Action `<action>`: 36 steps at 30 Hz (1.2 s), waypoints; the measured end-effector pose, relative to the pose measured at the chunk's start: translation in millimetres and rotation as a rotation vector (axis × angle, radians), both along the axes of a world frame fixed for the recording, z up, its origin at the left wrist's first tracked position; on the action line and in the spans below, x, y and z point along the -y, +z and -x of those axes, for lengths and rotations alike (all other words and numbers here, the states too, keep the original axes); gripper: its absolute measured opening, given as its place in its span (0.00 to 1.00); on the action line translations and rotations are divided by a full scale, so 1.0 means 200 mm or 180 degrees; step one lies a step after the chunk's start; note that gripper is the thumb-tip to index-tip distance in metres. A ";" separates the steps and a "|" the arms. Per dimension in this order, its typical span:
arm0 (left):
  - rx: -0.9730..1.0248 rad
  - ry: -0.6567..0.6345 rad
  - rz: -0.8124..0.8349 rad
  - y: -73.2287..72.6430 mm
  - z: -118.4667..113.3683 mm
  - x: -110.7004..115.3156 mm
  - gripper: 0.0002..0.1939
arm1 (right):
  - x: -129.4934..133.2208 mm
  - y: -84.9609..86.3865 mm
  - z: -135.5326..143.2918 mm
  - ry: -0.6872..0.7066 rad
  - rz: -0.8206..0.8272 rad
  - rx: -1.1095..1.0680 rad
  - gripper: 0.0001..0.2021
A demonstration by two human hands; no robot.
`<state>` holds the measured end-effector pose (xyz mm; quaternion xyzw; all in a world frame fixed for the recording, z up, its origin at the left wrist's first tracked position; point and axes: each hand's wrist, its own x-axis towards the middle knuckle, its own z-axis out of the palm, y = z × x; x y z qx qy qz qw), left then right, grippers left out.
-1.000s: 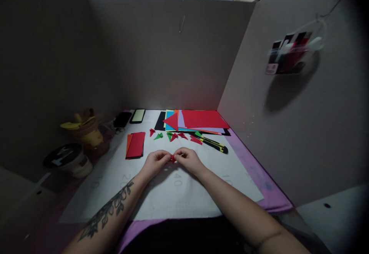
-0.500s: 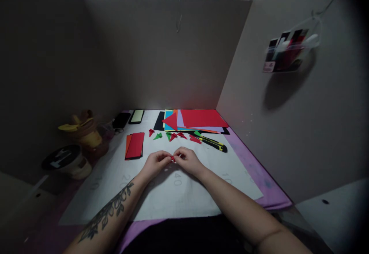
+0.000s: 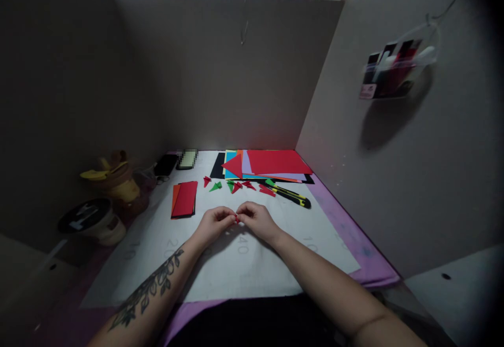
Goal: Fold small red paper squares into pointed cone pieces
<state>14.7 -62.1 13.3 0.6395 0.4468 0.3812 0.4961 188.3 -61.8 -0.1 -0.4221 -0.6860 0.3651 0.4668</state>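
Observation:
Both hands meet over the white sheet [image 3: 252, 268], pinching a small piece of red paper [image 3: 237, 219] between the fingertips. My left hand [image 3: 214, 224] is closed on its left side, my right hand [image 3: 258, 220] on its right. Most of the piece is hidden by the fingers. Just beyond the hands lies a row of small folded papers, among them a green one [image 3: 216, 186] and a red one [image 3: 207, 181]. A black and yellow utility knife [image 3: 291, 197] rests to the right of that row.
Stacked coloured sheets [image 3: 279, 162] lie at the back, a smaller stack of red and orange rectangles [image 3: 185, 199] at left. Two phones, one dark [image 3: 166, 165], sit at the back left. A pot [image 3: 118, 184] and lidded tub [image 3: 86, 218] stand left. A clear bag [image 3: 397, 71] hangs right.
The fingers have shifted very slightly around the red paper, and less of it shows now. Everything else stays in place.

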 end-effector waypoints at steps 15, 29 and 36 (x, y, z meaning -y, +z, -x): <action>0.0248 0.0663 -0.0258 -0.02 -0.02 0.01 0.10 | 0.05 0.02 0.02 -0.0130 -0.1054 0.0178 0.03; 0.0442 0.0670 -0.0095 -0.02 -0.02 0.01 0.10 | 0.04 0.00 0.02 -0.0692 -0.1580 0.0311 0.04; 0.0510 0.0659 -0.0032 -0.03 -0.03 0.01 0.11 | 0.04 0.02 0.03 -0.0844 -0.1975 0.0313 0.04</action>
